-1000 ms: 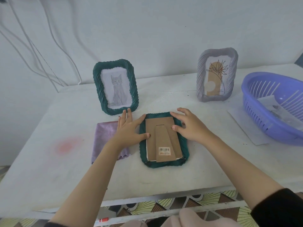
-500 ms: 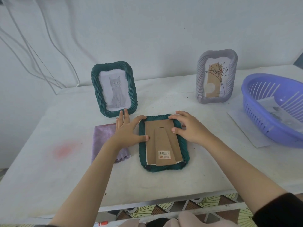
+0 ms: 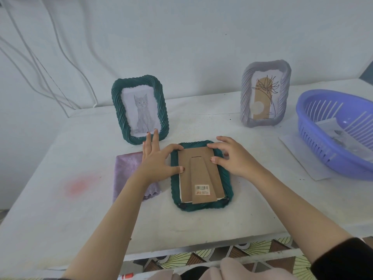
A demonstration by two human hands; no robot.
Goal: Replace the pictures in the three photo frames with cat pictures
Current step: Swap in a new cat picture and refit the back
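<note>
A dark green frame (image 3: 227, 188) lies face down in the middle of the table, its brown cardboard back (image 3: 198, 174) with a barcode sticker facing up. My left hand (image 3: 156, 160) rests flat at its left edge, thumb on the cardboard, index finger at the top left corner. My right hand (image 3: 232, 156) presses the top right part of the back with its fingertips. Behind, a second green frame (image 3: 119, 110) stands upright showing a grey cat drawing. A lilac frame (image 3: 245, 93) stands at the back right with a plant picture.
A purple cloth (image 3: 126, 168) lies under my left wrist, left of the flat frame. A blue-violet slotted basket (image 3: 314, 142) holding papers sits at the right edge, on a white sheet (image 3: 302, 158). White cables hang on the wall at the left. A pink stain (image 3: 77, 185) marks the table.
Both hands stay on the face-down frame with only small finger shifts. The view has tilted a little, so everything sits slightly lower in the picture.
</note>
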